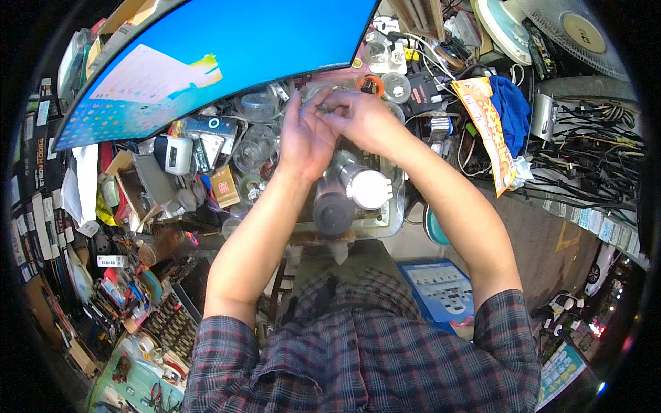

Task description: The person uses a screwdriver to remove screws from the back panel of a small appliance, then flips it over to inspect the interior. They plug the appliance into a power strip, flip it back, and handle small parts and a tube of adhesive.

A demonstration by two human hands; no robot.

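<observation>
My left hand (308, 141) is held up over the cluttered table with its palm turned up and the visible fingers stretched out. Against its fingers, my right hand (363, 118) is closed in a pinch. Something small and greyish seems to sit between the right fingertips, too small to name. Just below both hands stand a dark-lidded jar (332, 212) and a container with a bright white round lid (368, 188). Several clear plastic containers (253, 153) lie beside my left wrist.
A large lit monitor (227, 48) leans across the back left. To the right are an orange packet (485, 131), a blue cloth (508, 113) and bundled black cables (592, 144). A small cardboard box (224, 186) and a white device (173, 155) lie left. A fan (578, 34) stands far right.
</observation>
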